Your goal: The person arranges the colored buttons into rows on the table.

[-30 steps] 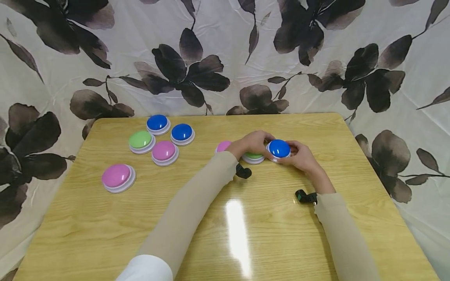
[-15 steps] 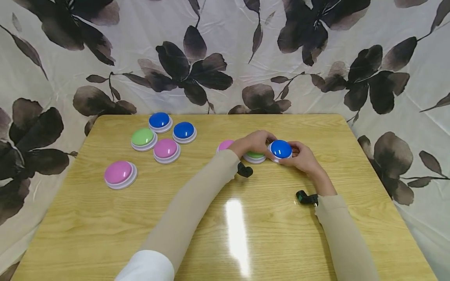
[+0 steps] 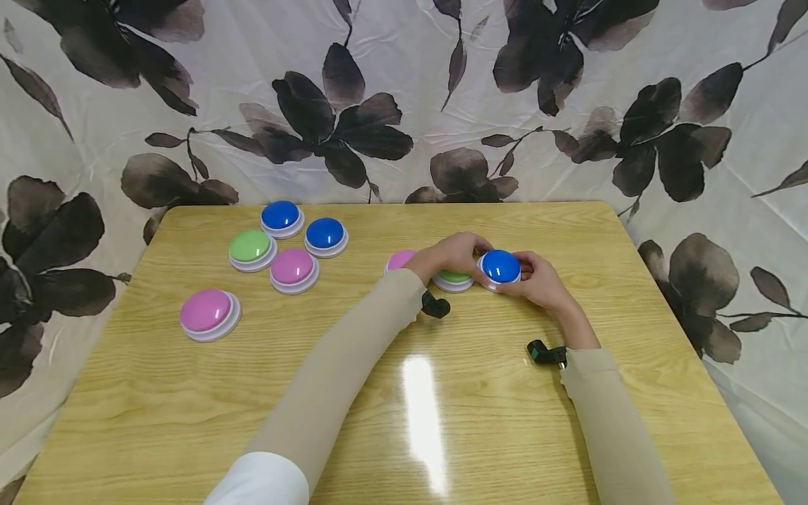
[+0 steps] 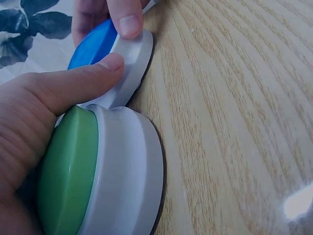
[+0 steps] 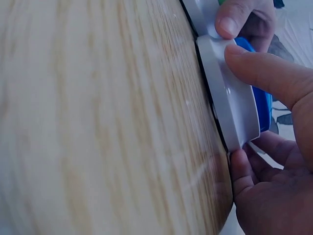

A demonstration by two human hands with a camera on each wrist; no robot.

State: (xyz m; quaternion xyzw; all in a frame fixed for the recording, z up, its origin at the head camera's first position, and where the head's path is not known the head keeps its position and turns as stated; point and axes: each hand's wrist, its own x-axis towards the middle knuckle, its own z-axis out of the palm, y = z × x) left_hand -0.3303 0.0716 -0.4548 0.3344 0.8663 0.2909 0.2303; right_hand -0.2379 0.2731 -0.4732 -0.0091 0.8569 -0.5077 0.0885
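A blue dome push button (image 3: pixel 501 266) with a white base sits flat on the table, between both hands. From its left side my left hand (image 3: pixel 456 254) grips it, thumb on the near edge of the white base. The right hand (image 3: pixel 544 283) holds the opposite side, thumb against the base and fingers curled round the far edge in the right wrist view. Under the left hand lies a green push button (image 4: pixel 68 176), its base touching or nearly touching the blue one's. Partly behind the left wrist is a pink push button (image 3: pixel 400 260).
Toward the table's left stand two more blue buttons (image 3: pixel 325 233), a green button (image 3: pixel 250 245) and two pink buttons (image 3: pixel 292 267). The wooden table (image 3: pixel 492 421) has a bright light reflection in front. Behind it hangs a floral cloth (image 3: pixel 404 84).
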